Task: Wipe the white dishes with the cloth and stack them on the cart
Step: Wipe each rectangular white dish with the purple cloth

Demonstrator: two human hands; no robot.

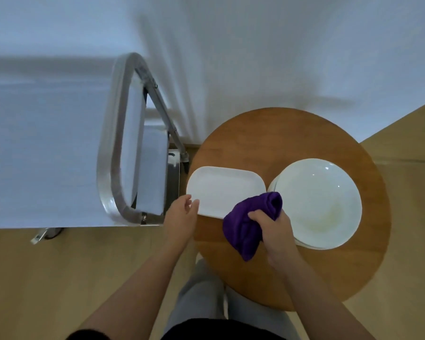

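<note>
A white rectangular dish (225, 188) lies at the left edge of the round wooden table (268, 133). My left hand (182, 214) is at the dish's near-left corner with relaxed fingers, touching or nearly touching its rim. My right hand (272, 231) grips a bunched purple cloth (248, 222) just off the dish's near-right corner. To the right sits a stack of round white plates (322, 200); the top one shows a faint yellowish smear. The cart (47, 153) stands on the left, with a pale top and a metal handle loop (113, 148).
A white wall rises behind the table and cart. Wooden floor surrounds them. The cart's lower shelf (155, 168) shows through the handle loop, and a caster (44, 234) pokes out at its near edge. My legs are below the table's near edge.
</note>
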